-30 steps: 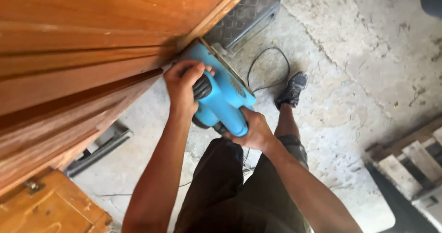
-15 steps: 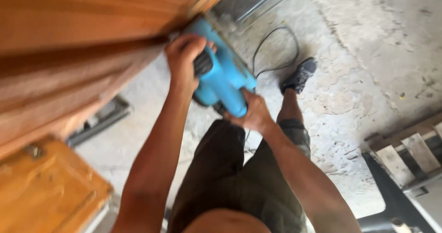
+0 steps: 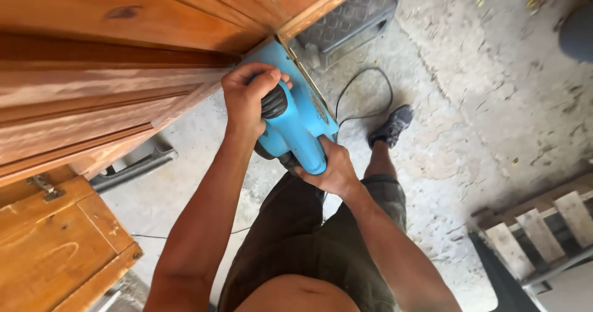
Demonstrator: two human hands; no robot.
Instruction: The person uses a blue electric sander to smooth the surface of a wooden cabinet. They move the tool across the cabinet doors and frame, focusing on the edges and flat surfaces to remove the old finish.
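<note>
Both hands are closed on the blue sander (image 3: 295, 122): left hand (image 3: 248, 96) on the front knob, right hand (image 3: 332, 169) on the rear handle. It is pressed against the door (image 3: 117, 83); paler, worn-looking strips are seen beside glossy panels, so much seems left.

Sander (image 3: 296, 111) against door (image 3: 111, 71) (edge).

No pkgs, signs or screens in view. Only label-like item: a narrow pale strip w/ small dark marks along the side of the blue sander (image 3: 295, 124), centre of frame, running diagonally from upper left to lower right. Too blurred to tell if it's a sticker or printed trim.
</note>
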